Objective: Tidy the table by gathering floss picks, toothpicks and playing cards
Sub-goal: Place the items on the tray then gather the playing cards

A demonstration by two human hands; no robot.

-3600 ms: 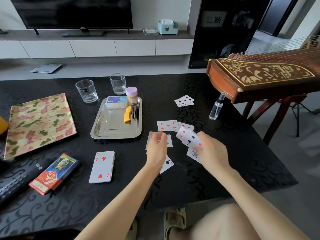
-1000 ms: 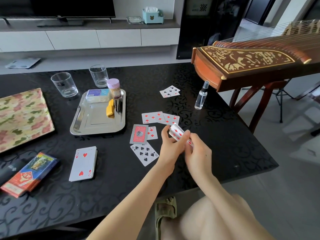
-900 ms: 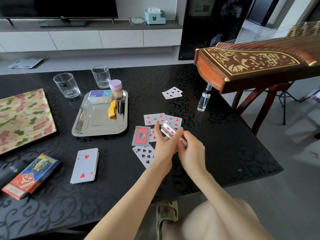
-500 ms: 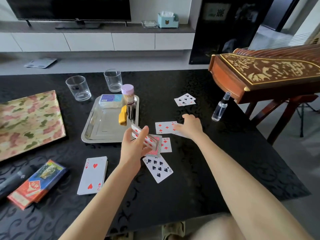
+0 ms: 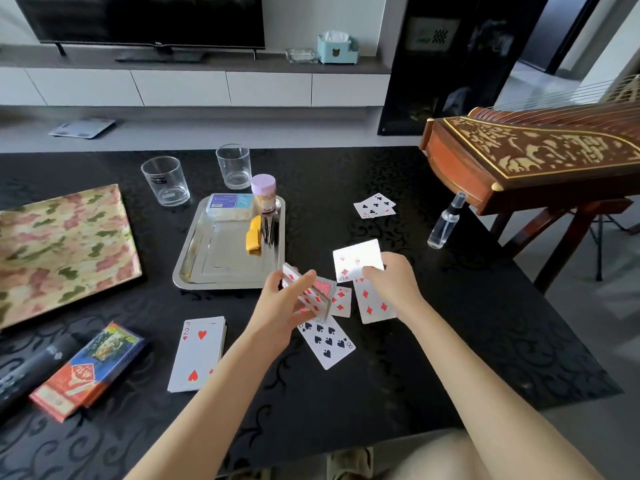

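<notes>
Head view is showing the left hand (image 5: 280, 303) gripping a small packet of cards (image 5: 310, 296), tilted just above the table, probably so its face is lying ready for the next one; the right hand (image 5: 394, 282) is pinching a lifted card (image 5: 358, 259) by its near edge, likely heading for that packet; a squared stack (image 5: 197, 353) is waiting face up to the left, while the eight of spades (image 5: 327, 342), two diamond cards (image 5: 372, 303) and a clubs pair (image 5: 374, 205) are lying loose; the black patterned table (image 5: 381, 393) is also carrying a steel tray (image 5: 221, 268), where a toothpick jar (image 5: 264, 194) and a clear box (image 5: 228, 204), perhaps floss picks, are sitting already gathered; beyond, a television (image 5: 145, 19) is standing on a low cabinet.
</notes>
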